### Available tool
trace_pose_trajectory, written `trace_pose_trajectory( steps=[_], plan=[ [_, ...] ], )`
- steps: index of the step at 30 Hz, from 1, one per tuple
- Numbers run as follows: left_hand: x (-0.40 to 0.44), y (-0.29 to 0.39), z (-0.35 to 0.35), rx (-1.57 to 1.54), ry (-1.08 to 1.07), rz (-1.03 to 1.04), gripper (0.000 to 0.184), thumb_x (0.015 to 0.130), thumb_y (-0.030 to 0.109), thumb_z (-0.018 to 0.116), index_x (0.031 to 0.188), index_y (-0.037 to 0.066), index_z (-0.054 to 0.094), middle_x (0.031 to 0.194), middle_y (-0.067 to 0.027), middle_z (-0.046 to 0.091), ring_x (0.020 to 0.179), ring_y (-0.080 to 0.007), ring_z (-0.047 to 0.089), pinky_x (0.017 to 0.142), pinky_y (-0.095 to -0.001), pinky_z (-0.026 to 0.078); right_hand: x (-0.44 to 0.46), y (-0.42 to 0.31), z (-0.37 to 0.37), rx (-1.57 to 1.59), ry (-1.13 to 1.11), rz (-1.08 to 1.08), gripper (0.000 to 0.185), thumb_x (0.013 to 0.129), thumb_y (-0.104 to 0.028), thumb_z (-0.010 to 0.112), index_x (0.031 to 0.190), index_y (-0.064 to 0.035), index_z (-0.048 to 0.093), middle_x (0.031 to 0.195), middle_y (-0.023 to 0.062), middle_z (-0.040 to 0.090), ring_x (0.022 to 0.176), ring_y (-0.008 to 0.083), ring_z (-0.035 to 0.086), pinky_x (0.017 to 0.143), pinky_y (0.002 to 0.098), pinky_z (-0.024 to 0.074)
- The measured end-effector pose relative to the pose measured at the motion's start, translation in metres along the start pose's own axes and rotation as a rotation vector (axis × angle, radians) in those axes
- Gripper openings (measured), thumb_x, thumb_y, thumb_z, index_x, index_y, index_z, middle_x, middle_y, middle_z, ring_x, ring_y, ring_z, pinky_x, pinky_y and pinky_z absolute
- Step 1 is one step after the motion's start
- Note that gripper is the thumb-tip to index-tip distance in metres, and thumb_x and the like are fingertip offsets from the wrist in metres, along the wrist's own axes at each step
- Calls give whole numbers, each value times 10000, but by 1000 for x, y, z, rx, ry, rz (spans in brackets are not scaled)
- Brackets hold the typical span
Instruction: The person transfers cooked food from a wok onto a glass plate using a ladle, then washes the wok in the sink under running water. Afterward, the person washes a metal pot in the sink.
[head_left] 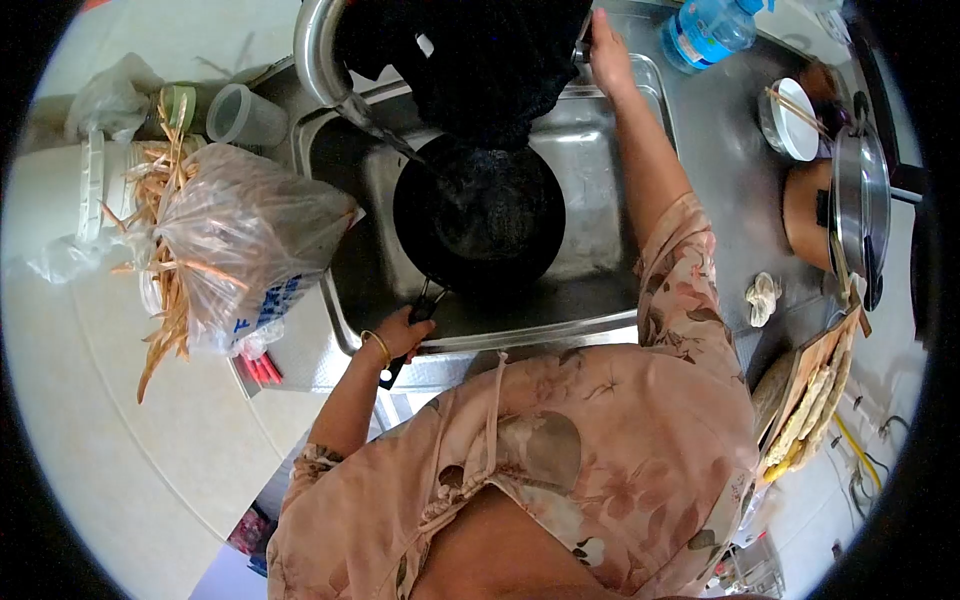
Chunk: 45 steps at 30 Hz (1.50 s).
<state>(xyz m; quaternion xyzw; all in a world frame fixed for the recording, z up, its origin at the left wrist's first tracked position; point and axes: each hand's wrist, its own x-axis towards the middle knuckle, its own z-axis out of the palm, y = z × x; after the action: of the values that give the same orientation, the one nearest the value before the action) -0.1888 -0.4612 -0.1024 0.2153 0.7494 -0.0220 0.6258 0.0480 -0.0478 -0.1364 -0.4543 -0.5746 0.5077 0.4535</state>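
Note:
A dark wok (480,215) is in the steel sink (605,200), and its handle points down toward my body. My left hand (400,333) is wrapped round that handle. Water (380,128) pours into the wok from a steel pot (318,55) at the top. My right hand (608,52) is raised at the sink's far right corner, its fingers against a dark handle or edge whose far end is hidden. Black hair, seemingly the wearer's own, covers the space between pot and right hand.
Left of the sink is a plastic bag (250,225) with dried brown stalks, beside a clear plastic cup (243,115). A blue bottle (708,35), a white bowl (790,120) with chopsticks, a lidded pot (862,205) and a crumpled cloth (762,299) are on the right.

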Motion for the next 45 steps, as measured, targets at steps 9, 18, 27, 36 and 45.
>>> trace_pose_trajectory(
  steps=[9, 18, 27, 36, 45],
  plan=[
    [-9, 14, 0, 24, 14, -17, 343, 798, 277, 569, 930, -22, 466, 517, -73, 505, 389, -160, 481, 367, -293, 389, 40, 55, 4, -44, 63, 366, 539, 910, -401, 226, 682, -30, 544, 615, 140, 500, 600, 273, 495, 603, 399, 430],
    [-13, 18, -2, -12, 10, -35, 353, 792, 269, 581, 960, -18, 464, 515, -66, 491, 375, -144, 466, 356, -282, 395, -181, 110, 74, -752, -310, -203, 428, 769, -172, 597, 1162, -71, 463, 1153, 209, 450, 1035, 372, 455, 823, 416, 443],
    [-7, 12, -1, -10, 21, -65, 366, 804, 275, 591, 1008, -6, 476, 498, -42, 476, 369, -132, 448, 335, -283, 394, -254, 61, 142, -848, -1267, 326, 647, 709, -120, 611, 1292, -96, 331, 1210, 227, 402, 1091, 386, 457, 858, 447, 444],
    [-15, 18, 0, 74, 40, -40, 385, 816, 273, 573, 1033, -23, 458, 500, -39, 468, 369, -138, 441, 341, -283, 383, -138, 118, 177, -1041, -489, -426, 211, 798, -143, 480, 997, -106, 542, 928, 112, 532, 841, 287, 519, 679, 426, 417],
    [-14, 20, -3, -13, -46, -21, 360, 806, 268, 566, 961, -29, 437, 510, -65, 487, 375, -145, 470, 352, -275, 385, -259, 91, 129, -848, -1462, 193, 479, 741, -47, 533, 1206, -73, 421, 1207, 207, 446, 1108, 381, 426, 873, 464, 391]
  ],
)
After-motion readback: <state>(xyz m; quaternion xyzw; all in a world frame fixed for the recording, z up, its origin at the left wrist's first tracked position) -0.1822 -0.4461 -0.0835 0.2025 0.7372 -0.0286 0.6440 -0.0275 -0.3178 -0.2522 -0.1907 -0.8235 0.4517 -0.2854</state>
